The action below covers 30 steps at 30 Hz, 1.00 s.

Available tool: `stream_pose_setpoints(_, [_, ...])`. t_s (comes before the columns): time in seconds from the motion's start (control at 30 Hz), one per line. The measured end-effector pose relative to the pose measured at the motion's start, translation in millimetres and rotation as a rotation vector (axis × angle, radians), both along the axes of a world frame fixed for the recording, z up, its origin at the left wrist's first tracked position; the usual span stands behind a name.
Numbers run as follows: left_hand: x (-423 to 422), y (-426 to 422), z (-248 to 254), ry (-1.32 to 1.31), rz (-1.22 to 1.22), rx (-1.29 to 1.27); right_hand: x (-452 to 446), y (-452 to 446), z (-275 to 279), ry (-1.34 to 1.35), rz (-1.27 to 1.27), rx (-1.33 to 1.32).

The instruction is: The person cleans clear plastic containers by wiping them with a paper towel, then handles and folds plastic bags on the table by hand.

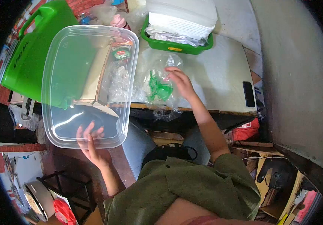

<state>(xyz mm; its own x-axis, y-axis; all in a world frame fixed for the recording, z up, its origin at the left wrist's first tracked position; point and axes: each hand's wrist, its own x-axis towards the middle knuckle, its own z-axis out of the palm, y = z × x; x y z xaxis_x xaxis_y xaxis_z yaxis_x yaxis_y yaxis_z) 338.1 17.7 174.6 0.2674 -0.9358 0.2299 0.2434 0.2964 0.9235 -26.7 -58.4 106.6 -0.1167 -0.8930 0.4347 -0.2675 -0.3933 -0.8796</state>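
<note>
Left hand (92, 145) pinching near rim of clear plastic lid (56, 129), at ten o'clock; lid showing rounded corners, raised border, white glare. Right hand (182, 83) hovering half-open, empty, near clear bag (143, 83) with green plastic (160, 89). Green tub (173, 47) holding white stack (182, 24), twelve o'clock. Phone (248, 93) lying at three.

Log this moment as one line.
left hand: holding clear rectangular plastic tub | right hand: open, beside crumpled green plastic | black rectangular phone: on pale table
</note>
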Motion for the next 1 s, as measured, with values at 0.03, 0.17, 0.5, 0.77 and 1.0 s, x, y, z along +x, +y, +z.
stream_pose_setpoints(0.03, [1, 1, 1, 0.001, 0.005, 0.001, -2, -2, 1, 0.001, 0.005, 0.001])
stream_pose_setpoints(0.17, [-2, 3, 6, 0.017, 0.031, -0.022, -7, -14, -6, -0.268, -0.088, 0.488])
stream_pose_setpoints(0.5, [8, 8, -1, -0.007, 0.003, 0.012, -8, -30, -44, 0.304, 0.104, 0.659])
stream_pose_setpoints(0.77, [13, 13, -2, 0.001, 0.035, 0.014, 15, -46, -8, 1.082, -0.005, 0.635])
stream_pose_setpoints(1.0, [15, 13, 2, 0.036, 0.066, 0.024, -14, -68, -49, 0.520, -0.078, 0.621])
